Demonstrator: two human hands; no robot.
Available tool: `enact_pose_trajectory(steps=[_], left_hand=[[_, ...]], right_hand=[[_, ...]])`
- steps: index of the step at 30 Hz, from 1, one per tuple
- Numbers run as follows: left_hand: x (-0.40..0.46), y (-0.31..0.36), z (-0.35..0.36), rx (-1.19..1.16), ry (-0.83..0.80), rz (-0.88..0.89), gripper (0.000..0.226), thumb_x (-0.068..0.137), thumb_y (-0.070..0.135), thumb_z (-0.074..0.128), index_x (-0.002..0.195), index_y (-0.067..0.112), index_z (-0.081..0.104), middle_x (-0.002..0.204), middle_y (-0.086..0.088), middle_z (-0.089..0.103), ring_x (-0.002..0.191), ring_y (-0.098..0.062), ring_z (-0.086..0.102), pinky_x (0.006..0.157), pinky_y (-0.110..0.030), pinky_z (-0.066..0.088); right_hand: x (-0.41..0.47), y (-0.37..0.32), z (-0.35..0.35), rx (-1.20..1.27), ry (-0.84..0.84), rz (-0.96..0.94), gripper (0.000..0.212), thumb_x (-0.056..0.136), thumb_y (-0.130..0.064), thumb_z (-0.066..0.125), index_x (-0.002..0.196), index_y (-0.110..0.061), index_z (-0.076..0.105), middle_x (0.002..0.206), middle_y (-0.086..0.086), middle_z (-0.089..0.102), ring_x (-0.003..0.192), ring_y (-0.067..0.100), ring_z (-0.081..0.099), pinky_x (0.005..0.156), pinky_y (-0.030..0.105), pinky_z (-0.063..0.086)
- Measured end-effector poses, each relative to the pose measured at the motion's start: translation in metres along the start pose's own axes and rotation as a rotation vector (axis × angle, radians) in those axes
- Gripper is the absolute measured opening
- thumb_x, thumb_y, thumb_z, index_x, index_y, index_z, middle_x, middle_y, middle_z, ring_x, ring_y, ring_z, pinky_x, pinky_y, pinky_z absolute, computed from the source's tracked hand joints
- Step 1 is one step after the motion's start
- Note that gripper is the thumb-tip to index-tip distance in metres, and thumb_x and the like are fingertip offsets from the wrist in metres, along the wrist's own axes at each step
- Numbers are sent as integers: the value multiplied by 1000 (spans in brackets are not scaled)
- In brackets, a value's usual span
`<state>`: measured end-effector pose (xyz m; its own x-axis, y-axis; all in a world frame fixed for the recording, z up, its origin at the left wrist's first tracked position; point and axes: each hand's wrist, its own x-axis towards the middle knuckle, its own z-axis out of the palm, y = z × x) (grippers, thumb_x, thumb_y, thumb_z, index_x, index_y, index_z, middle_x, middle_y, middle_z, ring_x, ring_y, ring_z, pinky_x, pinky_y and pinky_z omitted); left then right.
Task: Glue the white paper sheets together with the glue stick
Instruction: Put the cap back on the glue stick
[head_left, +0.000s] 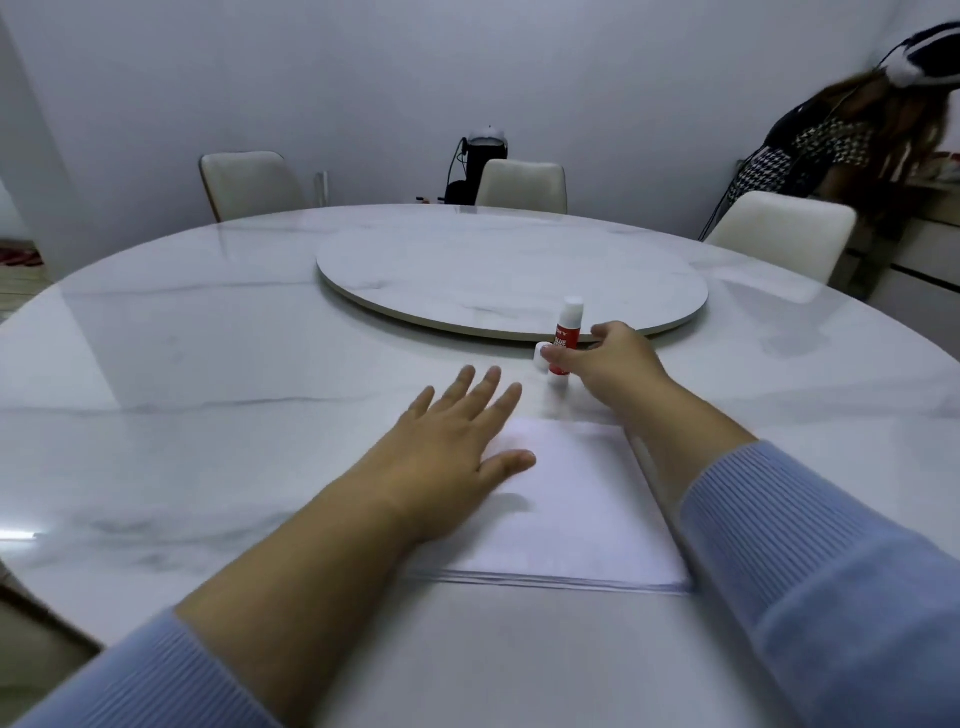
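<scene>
A stack of white paper sheets (561, 509) lies flat on the marble table (208, 364) in front of me. My left hand (457, 431) rests flat on the stack's far left corner, fingers straight and spread. Just beyond the paper, a red and white glue stick (569, 325) stands upright. My right hand (608, 364) curls round its lower part, thumb across the red label and fingers behind it. A small white piece (540, 359), perhaps a cap, sits right beside my thumb; I cannot tell whether it is held.
A round marble turntable (509, 270) fills the table's middle, just behind the glue stick. White chairs (522, 184) stand around the far side. A person (852, 150) bends over a counter at the far right. A dark device (480, 166) stands by the back wall.
</scene>
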<state>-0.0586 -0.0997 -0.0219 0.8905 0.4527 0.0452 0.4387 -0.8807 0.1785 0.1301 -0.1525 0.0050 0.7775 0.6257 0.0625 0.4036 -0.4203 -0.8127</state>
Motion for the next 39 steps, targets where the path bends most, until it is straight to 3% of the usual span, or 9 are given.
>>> enact_pose_trajectory(steps=[4, 8, 11, 14, 18, 24, 30, 34, 39], left_hand=[[0, -4, 1, -118, 70, -42, 64, 95, 54, 21, 149, 31, -2, 160, 9, -8, 145, -6, -13, 119, -31, -4], [-1, -2, -5, -346, 230, -58, 60, 96, 49, 28, 149, 32, 7, 159, 14, 6, 145, -1, 0, 114, -20, 2], [0, 1, -15, -843, 402, -101, 57, 93, 44, 42, 146, 32, 25, 151, 13, 33, 139, -3, 28, 114, -23, 20], [0, 4, -20, -1339, 334, -109, 47, 91, 37, 53, 137, 27, 46, 135, 11, 56, 123, -4, 50, 110, -33, 35], [3, 4, -15, -1403, 353, -144, 22, 89, 24, 60, 104, 10, 68, 99, -5, 71, 108, -27, 63, 103, -46, 43], [4, -3, -15, -1741, 415, -124, 16, 87, 10, 56, 99, 7, 66, 88, -2, 73, 83, -9, 69, 82, -18, 54], [4, -5, -13, -1775, 446, -149, 30, 70, 18, 65, 96, 5, 67, 84, -3, 76, 82, -13, 71, 83, -23, 56], [3, -6, -16, -1765, 453, -120, 35, 67, 18, 65, 98, 2, 67, 83, -4, 76, 79, -14, 72, 78, -22, 57], [1, -2, -18, -1734, 483, -92, 31, 66, 13, 66, 96, 4, 67, 83, -5, 76, 79, -15, 72, 72, -21, 57]], right_hand=[[17, 9, 17, -11, 87, -20, 32, 71, -45, 74, 88, -20, 66, 99, 1, 71, 87, 20, 66, 81, 36, 54], [7, 3, 12, -27, 201, -164, 22, 82, -34, 65, 92, -15, 65, 96, 5, 68, 84, 22, 61, 65, 30, 46], [-26, -13, 2, 246, -32, -277, 13, 93, -25, 55, 104, -20, 57, 92, -2, 62, 87, 19, 59, 72, 31, 48], [-64, -16, 4, 357, -356, -280, 10, 94, -19, 54, 101, -24, 60, 82, 3, 54, 72, 16, 54, 65, 32, 52], [-85, -9, 10, 409, -404, -166, 15, 85, -20, 66, 91, -6, 68, 75, 8, 65, 63, 18, 60, 57, 23, 46], [-91, -12, 4, 970, -611, 232, 20, 90, -2, 53, 101, 14, 60, 82, 24, 68, 65, 26, 71, 63, 29, 61], [-89, -8, 15, 402, -280, -93, 37, 63, -7, 85, 94, -11, 66, 78, 2, 66, 67, 12, 65, 78, 34, 58], [-91, -12, 11, 776, -546, 164, 27, 89, -24, 61, 90, 3, 64, 75, 15, 69, 63, 19, 68, 64, 28, 59], [-87, -7, 13, 620, -335, -9, 20, 80, -3, 70, 99, -5, 65, 82, 9, 63, 66, 13, 63, 67, 23, 55]])
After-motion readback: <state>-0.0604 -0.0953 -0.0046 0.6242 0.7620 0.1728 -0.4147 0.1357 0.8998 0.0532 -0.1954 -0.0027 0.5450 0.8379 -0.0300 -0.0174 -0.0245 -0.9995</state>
